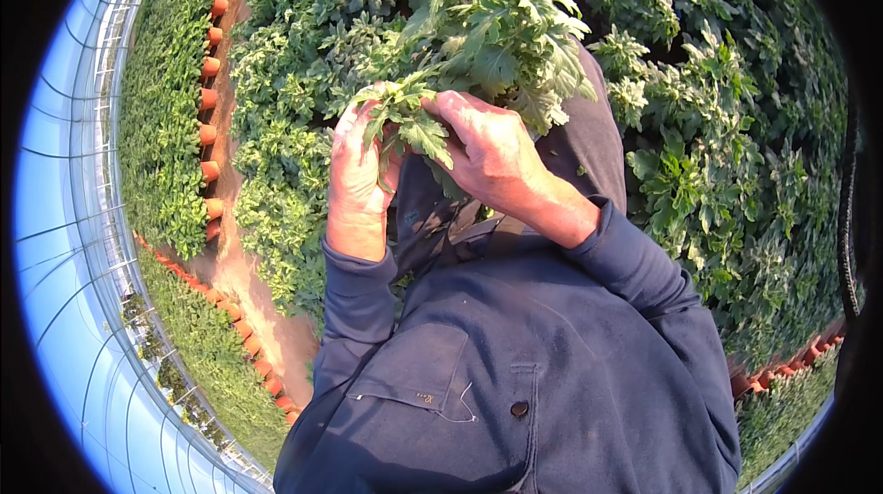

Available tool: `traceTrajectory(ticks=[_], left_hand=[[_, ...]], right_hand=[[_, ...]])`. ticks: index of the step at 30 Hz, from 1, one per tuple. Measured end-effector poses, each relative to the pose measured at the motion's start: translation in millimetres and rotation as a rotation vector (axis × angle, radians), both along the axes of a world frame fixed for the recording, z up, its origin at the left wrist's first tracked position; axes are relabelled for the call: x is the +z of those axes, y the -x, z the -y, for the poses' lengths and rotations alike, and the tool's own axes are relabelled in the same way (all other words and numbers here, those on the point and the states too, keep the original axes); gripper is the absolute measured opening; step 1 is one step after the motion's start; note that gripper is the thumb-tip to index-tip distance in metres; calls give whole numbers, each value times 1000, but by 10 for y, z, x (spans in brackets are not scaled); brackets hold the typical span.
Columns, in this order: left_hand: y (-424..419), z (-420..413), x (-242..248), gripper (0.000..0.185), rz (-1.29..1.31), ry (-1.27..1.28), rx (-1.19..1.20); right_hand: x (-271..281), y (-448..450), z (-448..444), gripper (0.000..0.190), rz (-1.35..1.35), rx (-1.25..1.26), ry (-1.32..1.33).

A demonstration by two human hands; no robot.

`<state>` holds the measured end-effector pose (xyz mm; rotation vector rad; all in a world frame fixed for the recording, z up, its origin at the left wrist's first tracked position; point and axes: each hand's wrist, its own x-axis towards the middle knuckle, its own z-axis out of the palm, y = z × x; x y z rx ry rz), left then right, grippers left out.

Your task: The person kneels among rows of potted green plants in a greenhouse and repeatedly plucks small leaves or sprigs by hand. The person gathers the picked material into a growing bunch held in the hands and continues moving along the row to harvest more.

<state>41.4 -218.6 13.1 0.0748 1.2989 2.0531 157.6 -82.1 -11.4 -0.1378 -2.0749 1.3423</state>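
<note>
A leafy green shoot (407,114), with lobed leaves like a chrysanthemum's, is between both hands in front of my chest. My left hand (360,163) is raised around the shoot's left side, palm partly showing; its fingertips are partly behind the leaves. From the right, my right hand (486,145) has its fingers curled and its thumb and fingertips at the shoot's stem side. The exact grip points are hidden by leaves. Just above the right hand, a larger bushy plant (510,45) leans over my thigh.
Dense rows of similar plants (717,170) stand on both sides of my legs. Orange pots (208,99) line a bare soil path (238,239) at the left, with another plant row (162,121) beyond it. A greenhouse frame with clear covering (76,218) curves along the left rim.
</note>
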Motion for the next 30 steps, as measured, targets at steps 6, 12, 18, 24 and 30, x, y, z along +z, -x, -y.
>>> traceTrajectory(ticks=[6, 12, 18, 24, 30], left_hand=[[30, -8, 84, 30, 7, -15, -147], [-29, -14, 47, 47, -192, -34, -185], [-108, -68, 16, 43, -430, 32, -112], [-129, -90, -43, 38, -693, 167, -22], [-169, -45, 3, 41, -529, -22, -154]], right_hand=[[26, -23, -24, 37, 13, 44, 68], [42, -65, -30, 45, 5, 44, 135], [8, -60, -46, 47, 11, 44, 131], [52, -75, -74, 47, 7, 24, 65], [71, -59, -132, 44, -94, -69, -49]])
